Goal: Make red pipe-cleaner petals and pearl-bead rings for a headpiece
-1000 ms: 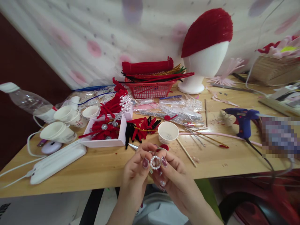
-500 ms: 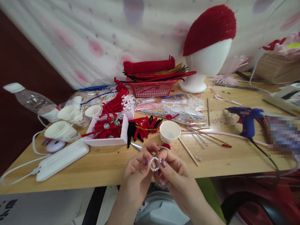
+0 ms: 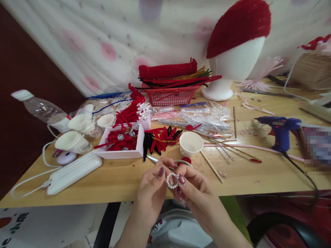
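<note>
Both hands meet at the near edge of the wooden table [image 3: 124,182]. Between their thumbs and fingertips they pinch a small ring of white pearl beads [image 3: 172,180]. My left hand [image 3: 152,193] grips the ring's left side and my right hand [image 3: 193,196] grips its right side. Just behind the hands lie small scissors [image 3: 154,159] and a white paper cup [image 3: 191,143] with tiny beads inside. A pink tray [image 3: 124,153] of red chenille pieces sits to the left.
A red basket [image 3: 172,96] of chenille stems and a foam head [image 3: 232,69] with a red cap stand at the back. A blue glue gun [image 3: 280,131] stands at right, its cord running off the edge. Paper cups [image 3: 73,141], a plastic bottle [image 3: 43,112] and a white power strip [image 3: 73,172] lie at left.
The view has drifted, so everything sits slightly further right and lower. The hands keep their hold on the pearl ring with barely any shift of the fingers.
</note>
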Demonstrator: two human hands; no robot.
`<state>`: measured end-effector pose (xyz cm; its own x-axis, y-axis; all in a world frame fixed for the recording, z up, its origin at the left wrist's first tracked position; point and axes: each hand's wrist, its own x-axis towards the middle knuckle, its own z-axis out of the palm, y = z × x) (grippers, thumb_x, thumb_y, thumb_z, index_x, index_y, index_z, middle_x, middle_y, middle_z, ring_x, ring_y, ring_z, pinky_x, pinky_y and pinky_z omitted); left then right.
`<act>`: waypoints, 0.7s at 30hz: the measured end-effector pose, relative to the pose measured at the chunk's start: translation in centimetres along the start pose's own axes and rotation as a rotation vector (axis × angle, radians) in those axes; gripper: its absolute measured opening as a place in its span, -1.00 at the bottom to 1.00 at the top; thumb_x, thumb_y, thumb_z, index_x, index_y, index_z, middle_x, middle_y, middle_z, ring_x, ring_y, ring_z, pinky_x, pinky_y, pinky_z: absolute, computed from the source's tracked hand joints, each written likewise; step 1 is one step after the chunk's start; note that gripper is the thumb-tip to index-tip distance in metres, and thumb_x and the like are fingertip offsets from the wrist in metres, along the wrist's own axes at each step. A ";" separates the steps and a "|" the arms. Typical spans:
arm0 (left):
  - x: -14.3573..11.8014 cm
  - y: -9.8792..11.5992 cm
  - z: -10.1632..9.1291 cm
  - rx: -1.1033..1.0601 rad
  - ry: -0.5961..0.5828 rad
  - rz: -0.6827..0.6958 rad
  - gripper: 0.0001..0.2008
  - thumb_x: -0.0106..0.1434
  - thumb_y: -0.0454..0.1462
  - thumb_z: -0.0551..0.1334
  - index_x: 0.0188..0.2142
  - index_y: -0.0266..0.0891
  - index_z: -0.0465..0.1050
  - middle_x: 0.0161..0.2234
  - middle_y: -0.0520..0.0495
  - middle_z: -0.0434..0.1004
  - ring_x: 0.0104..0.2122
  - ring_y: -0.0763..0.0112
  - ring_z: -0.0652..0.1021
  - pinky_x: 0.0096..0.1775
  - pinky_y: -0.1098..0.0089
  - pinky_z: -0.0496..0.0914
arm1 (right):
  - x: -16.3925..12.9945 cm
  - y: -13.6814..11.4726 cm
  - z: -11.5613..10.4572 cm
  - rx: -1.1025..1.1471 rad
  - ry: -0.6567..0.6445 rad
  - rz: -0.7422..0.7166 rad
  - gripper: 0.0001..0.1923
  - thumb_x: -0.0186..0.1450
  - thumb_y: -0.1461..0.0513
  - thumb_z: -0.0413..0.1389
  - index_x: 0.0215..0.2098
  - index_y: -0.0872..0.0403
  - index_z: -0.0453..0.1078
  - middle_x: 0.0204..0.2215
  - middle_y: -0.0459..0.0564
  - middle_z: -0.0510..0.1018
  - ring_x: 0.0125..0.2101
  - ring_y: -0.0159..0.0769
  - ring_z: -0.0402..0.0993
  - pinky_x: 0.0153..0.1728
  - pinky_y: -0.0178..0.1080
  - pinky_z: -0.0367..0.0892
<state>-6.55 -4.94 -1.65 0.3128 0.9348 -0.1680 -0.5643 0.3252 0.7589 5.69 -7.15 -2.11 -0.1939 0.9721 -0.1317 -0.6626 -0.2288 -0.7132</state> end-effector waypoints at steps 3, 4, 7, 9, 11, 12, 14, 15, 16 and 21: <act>0.0 0.3 0.1 -0.017 0.000 -0.036 -0.70 0.14 -0.08 0.42 -0.54 -0.27 0.59 -0.20 -0.10 0.37 -0.19 0.26 0.44 -0.21 0.42 0.39 | 0.0 -0.1 0.1 -0.009 -0.002 0.003 -0.65 0.20 0.04 0.37 -0.44 0.11 0.43 -0.59 -0.17 0.40 -0.63 -0.55 0.14 -0.58 -0.45 0.09; 0.0 0.3 0.1 -0.018 0.007 -0.029 -0.71 0.13 -0.10 0.42 -0.54 -0.27 0.59 -0.21 -0.10 0.37 -0.19 0.26 0.44 -0.18 0.42 0.39 | 0.0 -0.1 0.1 -0.013 -0.003 0.002 -0.66 0.21 0.04 0.37 -0.44 0.11 0.43 -0.59 -0.17 0.40 -0.63 -0.54 0.14 -0.58 -0.44 0.09; 0.1 0.2 0.0 -0.018 0.016 0.012 -0.70 0.10 -0.11 0.44 -0.59 -0.28 0.55 -0.23 -0.10 0.38 -0.17 0.25 0.43 -0.13 0.40 0.38 | 0.0 0.0 0.1 -0.024 -0.002 0.008 -0.66 0.21 0.03 0.36 -0.44 0.10 0.42 -0.59 -0.17 0.39 -0.63 -0.53 0.14 -0.58 -0.43 0.08; 0.1 0.2 0.0 -0.001 0.011 0.018 -0.68 0.11 -0.11 0.43 -0.60 -0.28 0.53 -0.22 -0.11 0.37 -0.16 0.23 0.43 -0.10 0.38 0.38 | 0.0 -0.1 0.1 -0.029 -0.006 0.010 -0.66 0.21 0.03 0.36 -0.44 0.10 0.42 -0.60 -0.17 0.38 -0.63 -0.53 0.13 -0.58 -0.42 0.08; 0.1 0.2 0.0 0.023 0.011 0.013 -0.70 0.12 -0.12 0.41 -0.59 -0.27 0.53 -0.21 -0.12 0.36 -0.15 0.22 0.42 -0.09 0.36 0.39 | 0.0 -0.1 0.1 -0.029 -0.011 0.004 -0.66 0.22 0.04 0.35 -0.44 0.10 0.42 -0.59 -0.17 0.37 -0.63 -0.53 0.13 -0.57 -0.42 0.07; 0.1 0.2 0.1 0.030 0.014 0.017 -0.71 0.13 -0.12 0.41 -0.59 -0.26 0.54 -0.20 -0.12 0.36 -0.15 0.22 0.42 -0.09 0.35 0.38 | 0.0 -0.1 0.1 -0.028 -0.016 0.001 -0.66 0.22 0.04 0.35 -0.44 0.10 0.42 -0.59 -0.17 0.37 -0.63 -0.53 0.13 -0.57 -0.42 0.07; 0.1 0.2 0.1 0.034 0.028 0.037 -0.73 0.12 -0.14 0.41 -0.58 -0.25 0.54 -0.20 -0.12 0.36 -0.15 0.22 0.41 -0.09 0.35 0.38 | 0.0 -0.1 0.1 -0.023 -0.020 0.000 -0.67 0.22 0.04 0.35 -0.44 0.10 0.42 -0.59 -0.17 0.38 -0.63 -0.53 0.13 -0.57 -0.41 0.07; 0.0 0.1 0.0 0.034 0.039 0.049 -0.74 0.11 -0.15 0.41 -0.58 -0.25 0.53 -0.20 -0.11 0.36 -0.14 0.22 0.41 -0.11 0.36 0.38 | 0.0 -0.1 0.1 -0.019 -0.020 0.003 -0.67 0.22 0.05 0.36 -0.44 0.10 0.42 -0.58 -0.17 0.38 -0.63 -0.53 0.13 -0.57 -0.41 0.07; 0.0 0.1 0.0 0.035 0.048 0.057 -0.75 0.10 -0.16 0.41 -0.58 -0.25 0.53 -0.20 -0.11 0.36 -0.14 0.22 0.41 -0.13 0.37 0.38 | 0.0 0.0 0.1 -0.016 -0.022 0.009 -0.67 0.21 0.05 0.36 -0.44 0.10 0.42 -0.58 -0.17 0.38 -0.63 -0.53 0.12 -0.57 -0.41 0.07; 0.3 0.5 0.1 0.075 -0.005 0.027 -0.68 0.16 -0.14 0.34 -0.62 -0.27 0.48 -0.33 -0.11 0.37 -0.32 0.29 0.42 -0.27 0.35 0.37 | -0.1 -0.2 0.0 0.011 -0.051 0.086 -0.62 0.16 0.04 0.40 -0.48 0.12 0.40 -0.59 -0.17 0.36 -0.65 -0.55 0.09 -0.59 -0.41 0.05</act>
<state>-6.69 -4.50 -1.27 0.3021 0.9423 -0.1441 -0.5139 0.2883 0.8079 5.84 -7.22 -1.96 -0.2867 0.9451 -0.1565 -0.6501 -0.3120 -0.6928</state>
